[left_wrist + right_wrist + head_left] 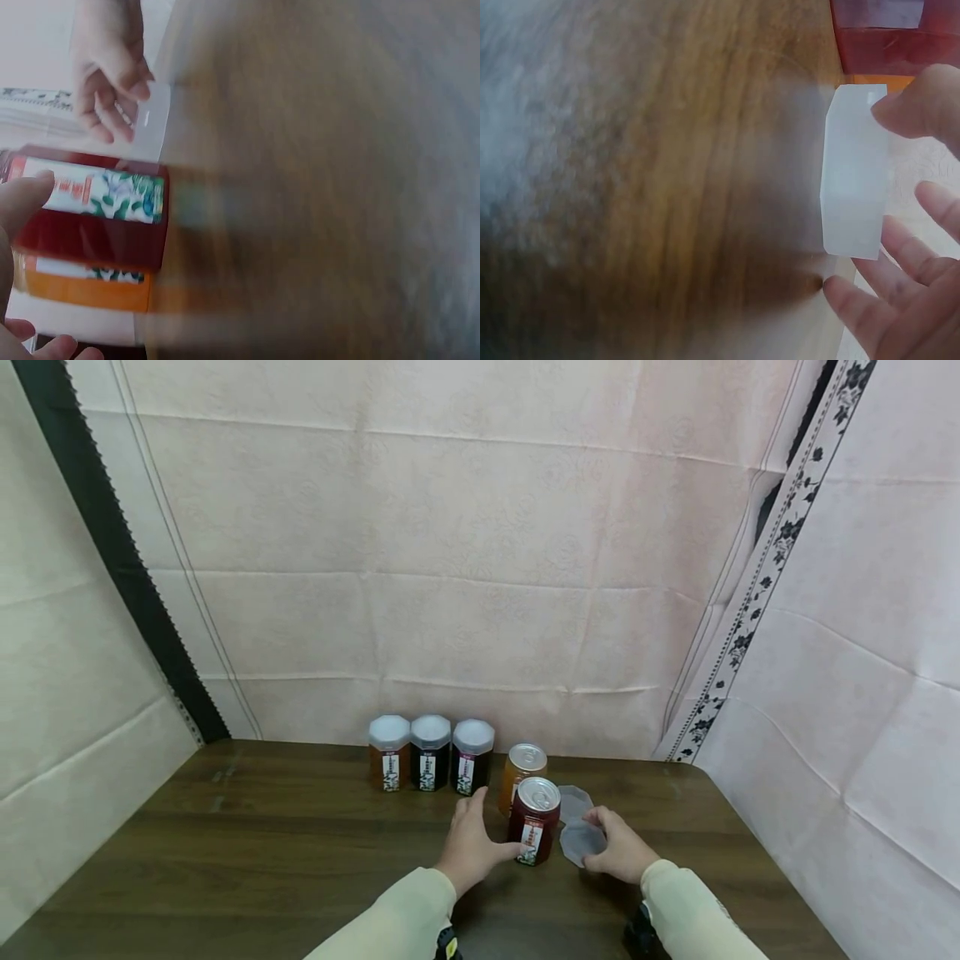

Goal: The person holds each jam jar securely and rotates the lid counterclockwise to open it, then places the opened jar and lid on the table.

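A dark red pull-tab can (534, 827) with a white label stands in the middle front. My left hand (476, 843) is spread at its left side. The left thumb lies over the label (90, 191) in the left wrist view; whether it presses there I cannot tell. Right of the can lies a translucent plastic lid (582, 842), its side facing the right wrist view. My right hand (622, 847) holds this lid across its width, thumb (922, 109) at one edge and fingers at the other. A second translucent lid (574, 802) lies just behind.
An orange pull-tab can (525, 764) stands directly behind the red one. Farther left, three capped jars stand in a row: an amber jar (389, 756) and two dark jars (431, 756) (472, 756). Pale cloth (465, 610) hangs behind the wooden table (300, 843).
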{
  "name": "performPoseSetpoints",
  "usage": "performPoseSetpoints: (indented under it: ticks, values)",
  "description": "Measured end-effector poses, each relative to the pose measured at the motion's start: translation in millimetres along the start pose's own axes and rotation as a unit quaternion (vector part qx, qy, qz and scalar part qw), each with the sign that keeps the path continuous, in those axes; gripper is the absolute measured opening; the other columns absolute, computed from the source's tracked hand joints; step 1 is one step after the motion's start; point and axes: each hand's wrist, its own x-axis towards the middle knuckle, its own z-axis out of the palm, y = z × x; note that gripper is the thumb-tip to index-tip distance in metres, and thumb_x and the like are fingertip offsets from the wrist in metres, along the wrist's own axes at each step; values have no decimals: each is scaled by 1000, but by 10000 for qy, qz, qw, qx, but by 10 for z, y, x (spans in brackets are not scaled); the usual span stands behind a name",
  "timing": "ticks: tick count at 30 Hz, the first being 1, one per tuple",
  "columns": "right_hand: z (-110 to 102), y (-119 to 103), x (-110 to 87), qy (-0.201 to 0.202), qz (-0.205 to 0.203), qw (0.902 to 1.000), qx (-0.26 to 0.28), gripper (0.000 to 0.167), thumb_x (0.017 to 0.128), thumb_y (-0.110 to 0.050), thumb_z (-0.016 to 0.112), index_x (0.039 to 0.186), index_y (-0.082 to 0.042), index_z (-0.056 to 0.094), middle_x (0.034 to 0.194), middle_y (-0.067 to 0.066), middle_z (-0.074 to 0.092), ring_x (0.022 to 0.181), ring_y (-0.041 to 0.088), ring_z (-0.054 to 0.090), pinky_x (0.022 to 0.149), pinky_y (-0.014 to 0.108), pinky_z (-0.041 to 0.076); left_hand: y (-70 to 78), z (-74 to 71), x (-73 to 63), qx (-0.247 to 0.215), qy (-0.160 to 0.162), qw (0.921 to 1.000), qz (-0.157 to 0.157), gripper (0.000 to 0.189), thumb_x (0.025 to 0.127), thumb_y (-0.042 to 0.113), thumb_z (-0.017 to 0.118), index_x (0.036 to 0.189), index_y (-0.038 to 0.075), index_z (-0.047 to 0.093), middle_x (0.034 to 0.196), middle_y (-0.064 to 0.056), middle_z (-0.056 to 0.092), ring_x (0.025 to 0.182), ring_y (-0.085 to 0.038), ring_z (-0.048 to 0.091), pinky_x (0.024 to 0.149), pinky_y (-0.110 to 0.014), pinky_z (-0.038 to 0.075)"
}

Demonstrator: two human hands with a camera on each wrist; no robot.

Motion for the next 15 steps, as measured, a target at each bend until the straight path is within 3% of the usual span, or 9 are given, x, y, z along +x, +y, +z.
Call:
performPoseSetpoints:
  ticks: [8,15]
  values:
    - [3,-15,-23,-7,36,9995,-321,68,70,-9,81,129,4,50,126,19,53,119,38,50,101,55,40,-111,-195,2,41,205,9998,-51,100,70,31,87,147,0,32,143,-26,34,130,-44,39,100,-58,40]
    - [-32,-74,-80,241,-49,9983,-521,66,79,-18,75,135,3,47,133,21,49,120,36,51,100,54,42,-235,-368,31,14,365,9992,-189,98,72,31,86,149,4,31,148,-25,29,134,-44,34,102,-58,38]
